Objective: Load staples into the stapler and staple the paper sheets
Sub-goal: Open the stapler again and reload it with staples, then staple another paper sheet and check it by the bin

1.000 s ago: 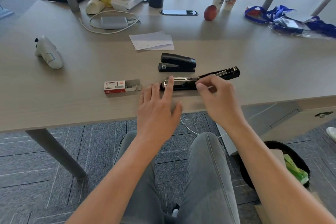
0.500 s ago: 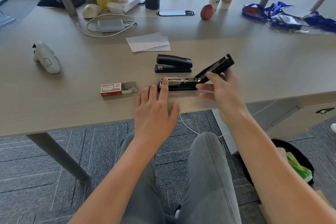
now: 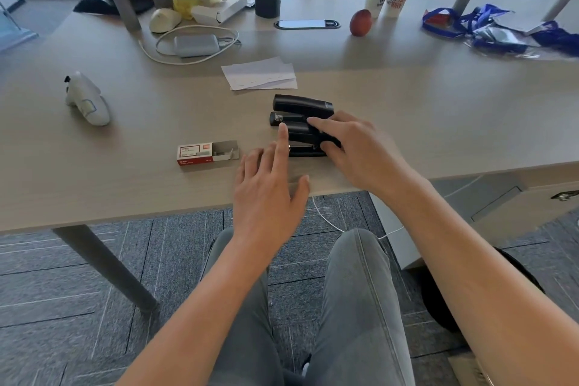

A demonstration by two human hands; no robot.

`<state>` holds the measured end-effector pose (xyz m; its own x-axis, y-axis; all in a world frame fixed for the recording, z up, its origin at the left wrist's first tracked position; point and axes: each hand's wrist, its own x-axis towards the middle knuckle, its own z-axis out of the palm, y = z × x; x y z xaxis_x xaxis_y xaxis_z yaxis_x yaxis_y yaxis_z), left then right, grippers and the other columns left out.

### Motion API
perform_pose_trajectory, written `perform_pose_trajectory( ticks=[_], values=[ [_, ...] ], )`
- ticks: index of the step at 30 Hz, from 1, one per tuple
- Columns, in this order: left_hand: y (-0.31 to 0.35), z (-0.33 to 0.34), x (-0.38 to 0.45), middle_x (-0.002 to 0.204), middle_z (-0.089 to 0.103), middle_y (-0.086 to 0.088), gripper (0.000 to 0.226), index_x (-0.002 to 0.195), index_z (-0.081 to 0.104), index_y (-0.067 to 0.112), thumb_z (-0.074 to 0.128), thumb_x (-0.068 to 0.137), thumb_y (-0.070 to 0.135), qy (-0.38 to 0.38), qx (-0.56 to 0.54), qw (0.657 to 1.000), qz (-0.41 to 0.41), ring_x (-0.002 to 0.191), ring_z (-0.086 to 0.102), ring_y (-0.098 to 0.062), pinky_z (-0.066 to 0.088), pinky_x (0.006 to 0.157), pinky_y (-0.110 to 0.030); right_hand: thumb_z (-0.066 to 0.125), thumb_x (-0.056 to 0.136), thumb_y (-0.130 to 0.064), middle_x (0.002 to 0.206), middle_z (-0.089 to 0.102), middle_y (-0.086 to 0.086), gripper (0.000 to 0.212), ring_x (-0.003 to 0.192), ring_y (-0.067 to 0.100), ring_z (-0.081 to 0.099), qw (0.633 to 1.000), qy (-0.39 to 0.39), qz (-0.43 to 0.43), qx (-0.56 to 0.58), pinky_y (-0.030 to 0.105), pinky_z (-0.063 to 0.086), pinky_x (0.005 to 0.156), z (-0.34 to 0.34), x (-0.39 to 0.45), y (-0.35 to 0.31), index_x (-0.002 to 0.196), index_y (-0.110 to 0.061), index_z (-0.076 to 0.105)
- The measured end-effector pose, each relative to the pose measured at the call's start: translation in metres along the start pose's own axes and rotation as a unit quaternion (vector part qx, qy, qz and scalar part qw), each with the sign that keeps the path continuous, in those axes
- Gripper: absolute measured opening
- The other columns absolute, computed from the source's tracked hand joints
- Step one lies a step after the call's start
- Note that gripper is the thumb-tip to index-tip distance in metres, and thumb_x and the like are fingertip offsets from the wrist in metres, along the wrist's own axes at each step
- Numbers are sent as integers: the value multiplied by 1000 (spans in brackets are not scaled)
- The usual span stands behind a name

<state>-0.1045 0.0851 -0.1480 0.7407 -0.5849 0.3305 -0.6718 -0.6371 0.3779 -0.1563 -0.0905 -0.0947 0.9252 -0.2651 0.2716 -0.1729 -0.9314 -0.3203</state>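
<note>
A black stapler [image 3: 302,139] lies near the desk's front edge with its top folded down almost flat. My right hand [image 3: 354,147] rests over its top, thumb at the near side and fingers across it. My left hand [image 3: 271,178] is flat on the desk beside it, its index finger touching the stapler's left end. A second black stapler [image 3: 300,106] sits shut just behind. An opened red and white staple box [image 3: 206,153] lies to the left. White paper sheets [image 3: 260,74] lie further back.
The grey desk [image 3: 438,122] carries a white controller [image 3: 86,100] at the left, a charger with cable [image 3: 195,44], a red apple [image 3: 360,22], a phone [image 3: 307,24] and blue lanyards [image 3: 482,28] at the back. A shelf leg [image 3: 125,6] stands behind.
My right hand has swung the stapler's raised top arm down from the right onto its base. My left index finger has stayed at the stapler's left end.
</note>
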Motion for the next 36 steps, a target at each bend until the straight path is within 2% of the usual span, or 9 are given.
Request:
perform_pose_trajectory(
  ticks=[8, 12, 15, 18, 24, 27, 30, 33, 36],
  values=[
    [2, -4, 2, 152, 47, -2, 83, 161, 4, 18, 43, 96, 53, -24, -3, 1000, -16, 145, 29, -26, 26, 120, -47, 57, 100, -18, 134, 65, -6, 48, 110, 27, 66, 1000, 5, -4, -13, 40, 56, 80, 2, 0, 0, 147, -30, 57],
    [4, -16, 4, 155, 40, -3, 83, 161, 1, 27, 46, 97, 52, -51, -43, 997, -30, 143, 31, -28, 28, 118, -45, 66, 96, -27, 132, 68, -8, 49, 110, 23, 53, 998, 30, -5, -48, 41, 52, 84, 4, 3, 5, 145, -31, 60],
    [0, -32, 17, 146, 47, -4, 73, 158, 20, 20, 50, 98, 50, -31, -75, 996, -32, 130, 45, -25, 43, 105, -41, 69, 93, -25, 131, 70, -5, 47, 115, 25, 50, 998, 39, -19, -37, 44, 47, 96, 11, 10, 5, 140, -26, 64],
    [-11, -49, 43, 136, 56, -7, 58, 148, 42, 13, 53, 99, 43, 3, -85, 996, -35, 120, 55, -26, 46, 95, -38, 67, 91, -21, 129, 71, -2, 47, 120, 27, 52, 999, 45, -19, -21, 45, 47, 98, 21, 19, -1, 138, -23, 65],
    [-44, -55, 121, 131, 55, -11, 37, 127, 59, 7, 49, 101, 31, -44, -49, 997, -41, 126, 47, -28, 41, 89, -37, 65, 86, -19, 125, 72, -2, 45, 122, 28, 52, 997, 75, -6, -5, 46, 48, 100, 35, 36, -8, 132, -21, 67],
    [-67, -36, 170, 134, 51, -14, 40, 130, 56, 3, 52, 97, 24, -100, -4, 995, -12, 129, 42, -31, 42, 103, -45, 67, 87, -21, 123, 71, -3, 44, 119, 29, 52, 994, 107, 6, -1, 47, 51, 95, 44, 40, -9, 132, -22, 67],
    [-85, -13, 212, 133, 51, -18, 45, 132, 54, 1, 54, 93, 23, -130, 56, 990, 11, 129, 42, -34, 40, 106, -50, 69, 87, -21, 122, 71, -4, 44, 117, 30, 52, 991, 135, 14, 12, 47, 53, 92, 53, 43, -8, 131, -20, 68],
    [-96, 3, 235, 121, 57, -16, 33, 118, 57, 3, 51, 93, 22, -138, 120, 982, 40, 119, 48, -33, 42, 97, -44, 71, 88, -21, 123, 70, -5, 44, 118, 28, 51, 990, 137, 21, 21, 47, 54, 91, 56, 46, -6, 132, -21, 68],
    [-101, 11, 243, 104, 63, -14, 16, 100, 61, 7, 48, 92, 14, -108, 132, 984, 52, 100, 58, -35, 40, 75, -38, 71, 89, -21, 124, 68, -7, 45, 120, 27, 50, 990, 134, 23, 30, 46, 55, 88, 58, 47, -6, 134, -22, 67]
  ],
)
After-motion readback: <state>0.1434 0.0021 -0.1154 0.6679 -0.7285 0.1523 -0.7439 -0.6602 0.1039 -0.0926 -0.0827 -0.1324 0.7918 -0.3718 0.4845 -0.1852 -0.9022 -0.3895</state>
